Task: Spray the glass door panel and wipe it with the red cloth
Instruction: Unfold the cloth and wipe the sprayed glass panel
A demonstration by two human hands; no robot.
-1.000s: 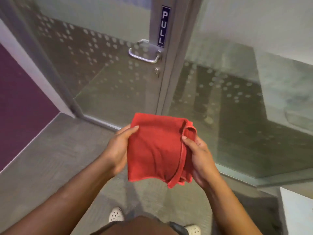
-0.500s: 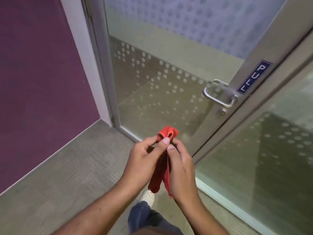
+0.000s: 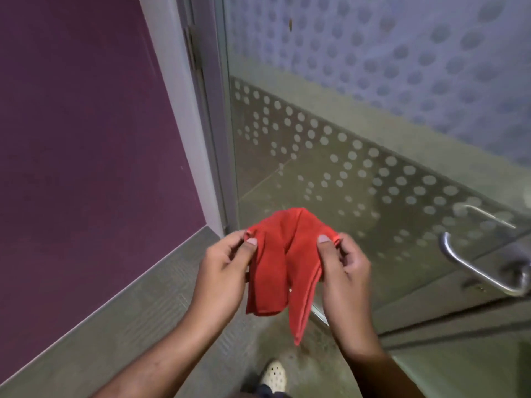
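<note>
The red cloth (image 3: 275, 259) hangs between my two hands in front of me, folded and drooping to a point. My left hand (image 3: 224, 268) pinches its left upper corner between thumb and fingers. My right hand (image 3: 342, 265) pinches the right upper corner the same way. Behind the cloth stands the glass door panel (image 3: 359, 116), patterned with frosted dots. The cloth is held clear of the glass, not touching it. No spray bottle is in view.
A steel lever handle (image 3: 479, 271) juts from the door at the right. The grey door frame (image 3: 207, 116) runs down the left of the glass beside a purple wall (image 3: 80, 145). Grey carpet (image 3: 143, 317) lies underfoot, and a white shoe (image 3: 273, 374) shows at the bottom.
The view has swung left and upward along the door. My hands, close together on the bunched cloth half a second ago, have drawn apart and spread the cloth between them.
</note>
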